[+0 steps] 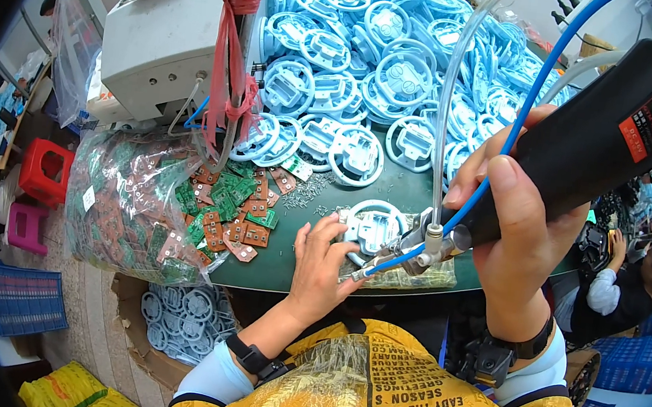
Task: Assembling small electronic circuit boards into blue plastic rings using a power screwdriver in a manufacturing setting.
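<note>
My right hand (518,204) is wrapped round a thick black electric screwdriver (586,143), tilted with its slim metal front end down to the left. A blue hose (530,90) and a clear tube (442,136) join its front fitting. That front end reaches over a light blue plastic toy steering wheel (373,229) lying near the bench's front edge. With my left hand (321,263) I grip the wheel's left side, fingers bent on its rim and thumb close to the tool's front end. The tool and fitting hide part of the wheel.
A heap of similar blue wheels (403,76) covers the back of the green bench (279,234). Loose screws (307,191) and green and brown circuit boards (238,210) lie left, by a clear bag (135,207). A grey machine (176,37) stands behind; a co-worker (637,272) is at right.
</note>
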{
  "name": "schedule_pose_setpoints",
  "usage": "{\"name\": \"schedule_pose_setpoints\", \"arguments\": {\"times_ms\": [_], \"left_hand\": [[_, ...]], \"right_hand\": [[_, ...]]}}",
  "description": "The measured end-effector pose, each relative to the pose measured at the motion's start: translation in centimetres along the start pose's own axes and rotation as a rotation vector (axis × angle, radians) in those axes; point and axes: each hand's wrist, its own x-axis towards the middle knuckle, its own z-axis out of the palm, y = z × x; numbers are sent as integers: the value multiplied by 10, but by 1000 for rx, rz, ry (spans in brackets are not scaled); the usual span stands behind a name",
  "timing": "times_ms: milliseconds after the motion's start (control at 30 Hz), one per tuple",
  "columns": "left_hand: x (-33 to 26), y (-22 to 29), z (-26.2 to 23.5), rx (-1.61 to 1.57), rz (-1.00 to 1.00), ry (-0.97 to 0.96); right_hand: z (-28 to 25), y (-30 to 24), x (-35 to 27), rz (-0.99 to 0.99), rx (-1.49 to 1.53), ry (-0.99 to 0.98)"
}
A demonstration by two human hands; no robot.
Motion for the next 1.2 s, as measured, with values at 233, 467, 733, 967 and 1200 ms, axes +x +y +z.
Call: {"name": "schedule_pose_setpoints", "arguments": {"times_ms": [233,467,733,967,1200], "left_hand": [[1,5,-3,55,50,50],[-5,2,-7,66,80,47],[4,2,-16,27,45,-67],[10,-4,4,51,19,-184],[12,-8,5,41,13,-183]], "right_hand": [[3,0,1,-17,40,14],[2,-1,1,-31,16,-13],[2,5,-3,-13,-20,-16],[6,2,-2,-13,-34,10],[5,8,-2,-7,-33,-33]]}}
